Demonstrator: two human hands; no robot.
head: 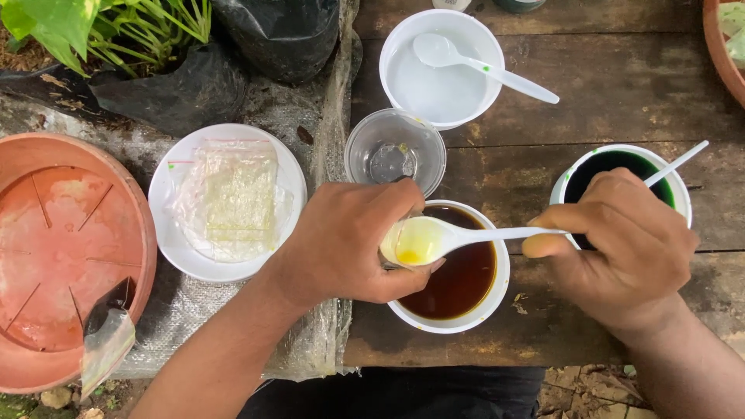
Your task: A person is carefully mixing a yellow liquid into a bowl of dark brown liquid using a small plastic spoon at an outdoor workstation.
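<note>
My left hand [349, 244] grips a small clear cup [397, 247], tilted on its side over a white bowl of dark brown liquid [466, 283]. My right hand [621, 248] holds a white plastic spoon [434, 237] by its handle, its bowl at the cup's mouth with a little yellow liquid in it. Behind my right hand stands a white cup of dark green liquid [613, 163] with a white spoon handle [679, 163] sticking out.
An empty clear cup [394, 151] and a white bowl of clear liquid with a spoon [438, 70] stand further back on the dark wooden table [605, 85]. A white plate with plastic bags [225, 202], a terracotta saucer [54, 256] and potted plants [116, 31] lie left.
</note>
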